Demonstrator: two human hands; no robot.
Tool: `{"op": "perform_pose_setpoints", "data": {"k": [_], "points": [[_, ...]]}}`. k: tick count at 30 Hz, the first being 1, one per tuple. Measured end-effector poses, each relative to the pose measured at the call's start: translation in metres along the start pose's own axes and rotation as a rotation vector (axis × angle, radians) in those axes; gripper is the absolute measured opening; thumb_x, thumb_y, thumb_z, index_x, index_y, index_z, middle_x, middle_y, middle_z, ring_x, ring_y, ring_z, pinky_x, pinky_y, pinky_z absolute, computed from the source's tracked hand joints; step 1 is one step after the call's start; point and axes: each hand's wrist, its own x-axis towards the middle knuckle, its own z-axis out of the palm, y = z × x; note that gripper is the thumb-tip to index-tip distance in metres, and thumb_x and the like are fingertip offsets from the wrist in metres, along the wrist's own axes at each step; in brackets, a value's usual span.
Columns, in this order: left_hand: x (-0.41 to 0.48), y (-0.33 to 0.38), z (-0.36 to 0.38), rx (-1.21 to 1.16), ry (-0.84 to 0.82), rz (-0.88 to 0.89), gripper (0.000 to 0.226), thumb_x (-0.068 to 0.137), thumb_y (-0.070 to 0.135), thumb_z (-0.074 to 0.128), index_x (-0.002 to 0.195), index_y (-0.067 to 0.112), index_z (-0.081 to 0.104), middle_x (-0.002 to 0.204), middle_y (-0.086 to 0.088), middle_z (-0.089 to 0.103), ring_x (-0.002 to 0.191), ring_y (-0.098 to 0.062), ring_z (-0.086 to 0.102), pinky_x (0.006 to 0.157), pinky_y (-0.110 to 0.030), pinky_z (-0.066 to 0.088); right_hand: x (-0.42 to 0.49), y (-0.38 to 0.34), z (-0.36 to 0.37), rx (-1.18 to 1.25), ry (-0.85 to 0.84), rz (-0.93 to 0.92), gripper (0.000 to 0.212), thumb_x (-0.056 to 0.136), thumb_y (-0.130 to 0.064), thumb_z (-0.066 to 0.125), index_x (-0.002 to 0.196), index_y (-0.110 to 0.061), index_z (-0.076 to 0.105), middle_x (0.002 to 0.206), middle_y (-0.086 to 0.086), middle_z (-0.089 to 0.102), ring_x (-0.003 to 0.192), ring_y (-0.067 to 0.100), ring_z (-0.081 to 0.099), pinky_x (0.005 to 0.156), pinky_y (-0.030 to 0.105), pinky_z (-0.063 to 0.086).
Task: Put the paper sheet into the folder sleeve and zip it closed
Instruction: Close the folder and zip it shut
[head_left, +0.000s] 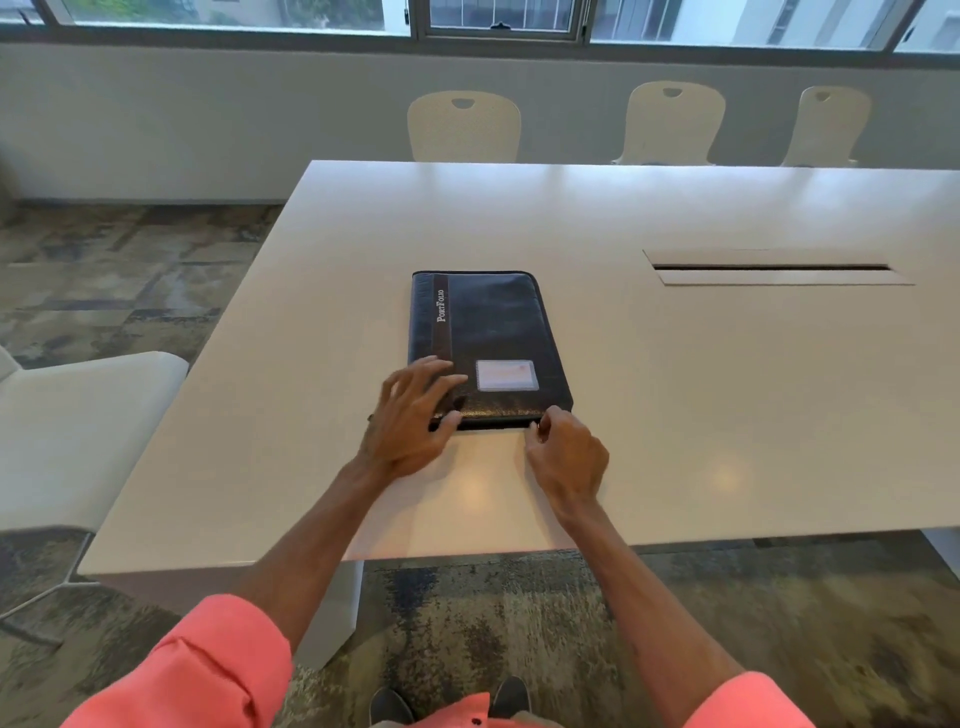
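- I'm seeing the dark folder (488, 343) lying flat, cover down, at table (675, 415) centre; contents hidden, no sheet showing.
- Left hand (410, 415) is pressing its 7 o'clock corner, fingers spread wide.
- Right hand (566, 452) is pinching something small at the 5 o'clock edge; can't tell what.

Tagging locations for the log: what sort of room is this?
Probably an office meeting room: a long white conference table with a cable slot, matching chairs along the far side, and a window strip.

We cannot see the sheet — the shut folder (488, 343) hides any contents. Its near-left corner lies under our left hand (410, 421); the zip pull by our right hand (566, 452) is too small to tell.
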Motion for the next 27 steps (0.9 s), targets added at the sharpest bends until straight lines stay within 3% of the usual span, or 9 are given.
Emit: {"op": "perform_pose_setpoints", "data": {"k": [4,7,10,14,19,27], "points": [[0.037,0.040,0.024,0.066,-0.254,0.121,0.077,0.106,0.054,0.056,0.173,0.031,0.025,0.182,-0.001,0.013,0.171,-0.022,-0.001,0.138,-0.052,0.002,-0.003,0.004,-0.001,0.032,0.013,-0.032,0.015,0.102,-0.030,0.069,0.089,-0.021,0.068,0.085,-0.006,0.071,0.065,0.016,0.067,0.056,0.027,0.048],[0.050,0.056,0.040,0.140,-0.384,0.142,0.076,0.112,0.056,0.045,0.175,0.036,0.008,0.184,-0.001,0.000,0.171,-0.022,-0.007,0.139,-0.051,0.000,-0.003,0.007,-0.002,0.019,0.013,-0.045,0.015,0.101,-0.029,0.069,0.088,-0.021,0.066,0.084,-0.006,0.071,0.063,0.016,0.066,0.054,0.026,0.042],[0.047,0.059,0.049,0.192,-0.395,0.080,0.064,0.118,0.052,0.027,0.173,0.042,-0.003,0.184,0.001,-0.005,0.171,-0.020,-0.006,0.139,-0.050,0.002,0.001,0.014,-0.004,-0.002,0.010,-0.031,0.016,0.099,-0.031,0.068,0.087,-0.022,0.063,0.082,-0.008,0.071,0.062,0.015,0.064,0.053,0.026,0.044],[0.040,0.059,0.056,0.236,-0.337,0.077,0.062,0.118,0.049,0.024,0.173,0.042,-0.005,0.184,0.000,-0.004,0.171,-0.021,-0.002,0.139,-0.050,0.004,0.009,0.033,-0.009,-0.016,0.034,-0.002,0.017,0.100,-0.033,0.071,0.088,-0.022,0.065,0.081,-0.009,0.070,0.060,0.012,0.063,0.053,0.026,0.052],[0.039,0.057,0.062,0.253,-0.338,0.080,0.063,0.118,0.050,0.022,0.172,0.044,-0.009,0.184,0.000,-0.005,0.171,-0.021,-0.003,0.139,-0.051,0.004,0.026,0.045,-0.010,-0.058,0.022,0.038,0.017,0.104,-0.034,0.065,0.094,-0.020,0.066,0.086,-0.007,0.072,0.066,0.016,0.068,0.057,0.029,0.052],[0.040,0.053,0.065,0.243,-0.321,0.102,0.062,0.118,0.049,0.024,0.172,0.046,-0.006,0.184,0.001,-0.002,0.171,-0.022,-0.001,0.139,-0.052,0.006,0.059,0.058,-0.010,-0.030,0.001,0.022,0.018,0.108,-0.036,0.064,0.101,-0.019,0.065,0.099,-0.005,0.073,0.079,0.022,0.073,0.063,0.027,0.038]]}}
